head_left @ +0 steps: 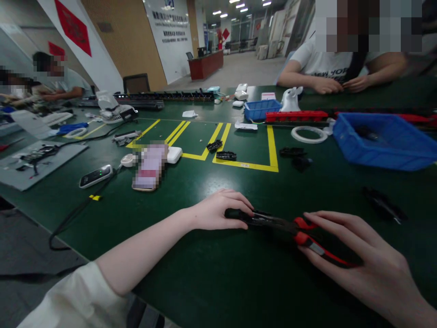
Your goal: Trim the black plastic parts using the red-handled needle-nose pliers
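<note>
This looks like a small assembly workshop set up inside an office. The workshop side is near: a broad green table point(218, 269) with bays marked in yellow tape point(273, 150), small black parts point(226, 156) lying about, a large blue bin point(385, 152) on the right, a smaller blue basket point(261, 110) farther off, and red-handled pliers point(301, 238) in use at the near edge. People sit at the worktops, one person point(336, 68) across on the far right and another point(70, 82) on the far left. The office side is far: a reddish-brown front desk point(206, 65), a white wall point(172, 45) with a logo and lettering, an office chair point(135, 84) and rows of ceiling lights point(223, 15).
</note>
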`<state>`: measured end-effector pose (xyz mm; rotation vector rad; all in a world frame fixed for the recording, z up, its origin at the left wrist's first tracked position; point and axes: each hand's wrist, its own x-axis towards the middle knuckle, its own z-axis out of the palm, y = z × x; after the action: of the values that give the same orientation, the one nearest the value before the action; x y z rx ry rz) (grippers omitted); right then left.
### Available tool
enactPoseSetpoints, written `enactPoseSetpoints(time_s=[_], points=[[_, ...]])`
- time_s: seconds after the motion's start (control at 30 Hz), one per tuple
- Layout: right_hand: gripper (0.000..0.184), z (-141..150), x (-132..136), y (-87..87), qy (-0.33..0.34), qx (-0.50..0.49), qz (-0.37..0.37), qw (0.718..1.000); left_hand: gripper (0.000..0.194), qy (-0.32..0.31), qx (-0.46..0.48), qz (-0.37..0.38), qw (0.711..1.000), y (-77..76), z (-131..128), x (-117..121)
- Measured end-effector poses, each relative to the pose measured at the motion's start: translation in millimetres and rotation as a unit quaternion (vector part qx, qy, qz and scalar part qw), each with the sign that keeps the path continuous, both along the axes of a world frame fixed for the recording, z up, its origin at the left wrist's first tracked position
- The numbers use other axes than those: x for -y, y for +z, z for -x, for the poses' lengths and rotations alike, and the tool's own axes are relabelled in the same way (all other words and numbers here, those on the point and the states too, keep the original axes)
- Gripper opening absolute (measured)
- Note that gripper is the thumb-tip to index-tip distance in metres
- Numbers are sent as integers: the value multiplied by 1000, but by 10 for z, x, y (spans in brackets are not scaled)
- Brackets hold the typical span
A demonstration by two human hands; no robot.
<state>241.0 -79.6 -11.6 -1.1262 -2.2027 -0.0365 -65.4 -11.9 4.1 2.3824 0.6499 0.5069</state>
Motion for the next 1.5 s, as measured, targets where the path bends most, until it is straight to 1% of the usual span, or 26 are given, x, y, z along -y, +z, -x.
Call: enactPoseSetpoints(time_s=[0.1,0.17,0.23,0.33,0.4,0.5,0.7,0.87,1.0,1.13,1.3,1.5], points=[[49,-32,19,11,-9,-2,-19,1000,28,6,10,10,1000,16,-9,9],[54,-63,22,15,0,13,-36,999,27,13,22,18,1000,15,-15,11],[58,-93,14,16,15,28,-34,999,25,21,25,27,999,8,-21,11],[56,-117,-9,18,25,37,4,999,23,23,26,33,999,2,-29,12],[55,-120,-24,19,24,52,16,998,21,20,32,37,999,3,-33,14],[53,-122,-37,21,15,77,4,997,19,21,32,50,998,10,-41,21],[44,-102,-45,69,-15,126,-33,991,22,23,2,53,998,24,-57,46],[43,-91,-54,43,-5,120,-24,992,21,25,-11,48,999,20,-72,50],[47,-94,-57,-5,10,107,-16,994,20,24,-9,34,999,19,-90,45],[54,-62,-43,26,19,98,-11,995,19,26,-16,32,999,33,-102,43],[45,-76,-23,66,13,95,-38,995,20,28,-13,34,999,18,-103,32],[44,-113,-26,38,0,95,-48,994,18,23,-4,36,999,3,-100,36]])
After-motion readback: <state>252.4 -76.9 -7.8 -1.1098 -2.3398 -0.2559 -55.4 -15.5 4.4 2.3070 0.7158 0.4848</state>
